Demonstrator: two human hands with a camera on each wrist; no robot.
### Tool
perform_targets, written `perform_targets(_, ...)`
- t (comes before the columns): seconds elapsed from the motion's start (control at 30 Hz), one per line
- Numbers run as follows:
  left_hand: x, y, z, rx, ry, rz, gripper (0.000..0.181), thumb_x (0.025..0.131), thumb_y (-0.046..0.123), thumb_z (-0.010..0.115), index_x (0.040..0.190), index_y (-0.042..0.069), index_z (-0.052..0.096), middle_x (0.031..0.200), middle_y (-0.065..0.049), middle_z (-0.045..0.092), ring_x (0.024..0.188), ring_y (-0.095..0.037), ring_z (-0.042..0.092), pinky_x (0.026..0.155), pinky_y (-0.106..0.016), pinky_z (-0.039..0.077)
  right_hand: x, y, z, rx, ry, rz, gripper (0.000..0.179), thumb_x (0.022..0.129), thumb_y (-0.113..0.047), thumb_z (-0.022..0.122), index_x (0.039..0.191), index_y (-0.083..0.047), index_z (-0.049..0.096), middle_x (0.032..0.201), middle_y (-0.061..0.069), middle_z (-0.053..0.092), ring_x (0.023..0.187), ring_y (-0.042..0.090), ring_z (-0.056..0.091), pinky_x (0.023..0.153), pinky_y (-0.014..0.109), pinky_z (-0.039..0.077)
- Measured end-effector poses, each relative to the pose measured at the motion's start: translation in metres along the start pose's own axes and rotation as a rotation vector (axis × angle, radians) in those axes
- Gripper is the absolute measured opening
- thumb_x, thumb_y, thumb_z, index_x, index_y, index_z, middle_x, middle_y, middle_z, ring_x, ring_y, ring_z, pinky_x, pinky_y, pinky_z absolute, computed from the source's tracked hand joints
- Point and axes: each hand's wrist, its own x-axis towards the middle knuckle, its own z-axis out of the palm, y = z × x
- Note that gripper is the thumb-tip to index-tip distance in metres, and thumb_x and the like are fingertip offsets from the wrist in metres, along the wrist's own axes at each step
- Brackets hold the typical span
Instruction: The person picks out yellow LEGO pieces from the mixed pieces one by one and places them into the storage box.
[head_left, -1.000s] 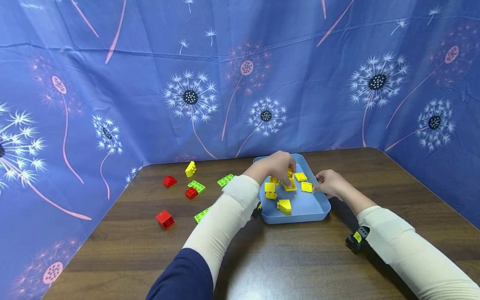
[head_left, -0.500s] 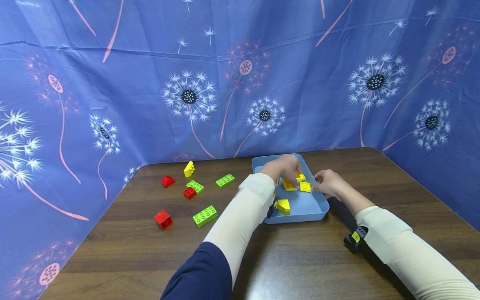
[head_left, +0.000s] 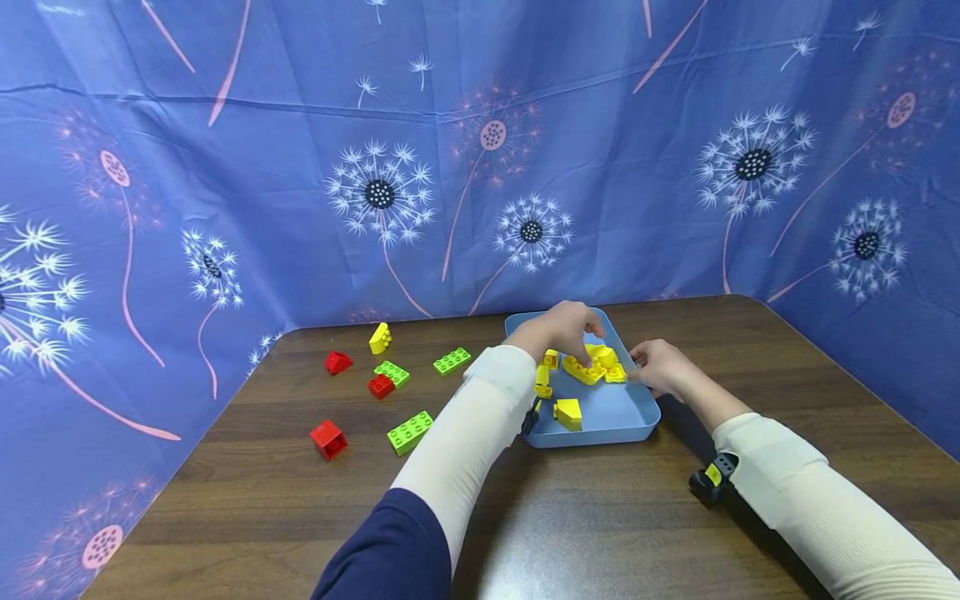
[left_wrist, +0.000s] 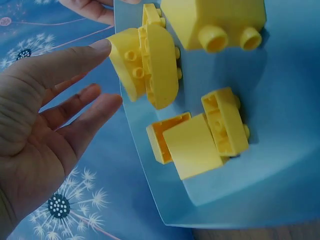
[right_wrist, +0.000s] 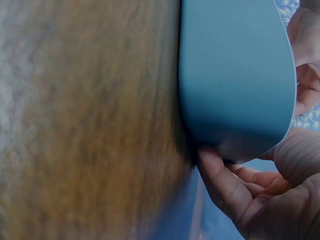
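My left hand (head_left: 566,325) hovers over the blue tray (head_left: 600,421), fingers spread and holding nothing. Just below its fingertips, a curved yellow block (left_wrist: 129,65) leans beside a long yellow block (left_wrist: 162,67); one fingertip overlaps its edge in the left wrist view, and contact is hard to tell. A flat yellow piece (head_left: 615,374) lies to their right. More yellow blocks (left_wrist: 195,145) and a larger slanted yellow block (head_left: 567,413) lie nearer the tray's left and front. At the tray's right side, my right hand (head_left: 663,367) grips its wall, a finger low against the outside.
On the wooden table (head_left: 247,517) left of the tray lie several loose blocks: a yellow one (head_left: 380,338), red ones (head_left: 329,439) and green ones (head_left: 410,432). A blue dandelion-print cloth (head_left: 450,167) hangs behind the table.
My left hand carried the curved yellow block rightward in the tray, let go of it beside the flat pieces, then drew back slightly left. The right hand stays at the tray's side.
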Motion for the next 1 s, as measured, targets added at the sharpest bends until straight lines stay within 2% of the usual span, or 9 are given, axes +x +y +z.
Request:
perform_targets(0.3,-0.016,-0.012,-0.007,0.037,0.024,-0.011,0.043,0.078,0.022,0.084,0.118,0.017,0.069,0.124,0.001,0.062,0.112,-0.013,0.055,0.092,-0.022,0.045,0.001,0.0,0.002,-0.013,0.006,0.012,0.049,0.09,-0.004,0.064,0.13,0.017,0.045,0.115,0.031,0.053,0.098,0.039,0.06,0.066,0.04,0.058)
perform_targets(0.63,-0.035,-0.021,-0.014,0.069,0.032,0.021,0.044,0.077,0.02,0.084,0.118,0.012,0.069,0.125,-0.004,0.062,0.114,-0.016,0.054,0.095,-0.026,0.045,0.001,0.0,0.002,0.001,-0.003,0.008,0.048,0.09,-0.002,0.063,0.129,0.018,0.045,0.115,0.032,0.052,0.1,0.04,0.06,0.068,0.041,0.058)
perform_targets(0.77,-0.043,-0.02,-0.017,0.113,0.018,0.049,0.047,0.078,0.024,0.083,0.12,0.01,0.068,0.123,-0.004,0.062,0.113,-0.016,0.054,0.095,-0.026,0.044,0.001,0.0,0.001,0.004,-0.004,0.006,0.047,0.089,-0.001,0.063,0.128,0.019,0.045,0.114,0.032,0.053,0.1,0.04,0.06,0.067,0.041,0.058)
perform_targets(1.0,-0.059,-0.02,-0.022,0.202,-0.006,0.043,0.053,0.078,0.029,0.083,0.125,0.013,0.065,0.117,-0.002,0.057,0.107,-0.015,0.05,0.09,-0.025,0.044,0.002,0.001,0.0,-0.001,0.001,0.002,0.047,0.088,-0.001,0.064,0.128,0.019,0.046,0.113,0.031,0.054,0.098,0.039,0.061,0.066,0.041,0.058)
